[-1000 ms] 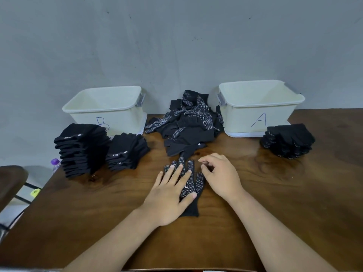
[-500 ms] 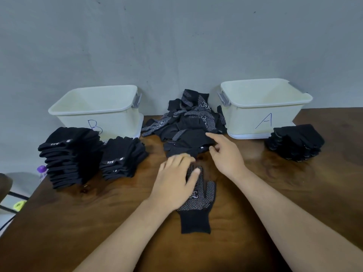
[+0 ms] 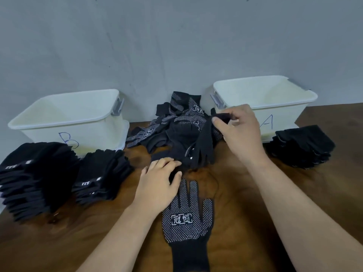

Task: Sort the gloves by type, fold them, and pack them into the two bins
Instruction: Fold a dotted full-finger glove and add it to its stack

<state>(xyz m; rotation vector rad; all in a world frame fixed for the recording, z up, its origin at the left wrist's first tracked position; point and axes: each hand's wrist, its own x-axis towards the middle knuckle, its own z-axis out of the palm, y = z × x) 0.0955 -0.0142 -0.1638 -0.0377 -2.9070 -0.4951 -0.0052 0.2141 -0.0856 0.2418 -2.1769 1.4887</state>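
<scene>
Currently pinching limp glove [image 3: 206,143] off pile [image 3: 176,120] at desk [image 3: 231,193] back edge with right hand [image 3: 238,132]; left hand [image 3: 159,185] curled at pile's near fringe, hold unclear. Soft, light, floppy: best taken by cuff.

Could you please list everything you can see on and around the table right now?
bin B: one, white, back left of the table
bin A: one, white, back right
loose gloves: a heap, count unclear, black, some white-dotted, between the bins
lifted glove: one, black, hanging over the heap
dotted glove: one, black with white dots, flat on the table, nearest the person
tall stack and short stack: two, black, folded, in front of bin B
right stack: one, black, folded, in front of bin A
table: one, brown wood
wall: one, grey, behind
left hand: one, gripping the heap's near edge
right hand: one, pinching the lifted glove
</scene>
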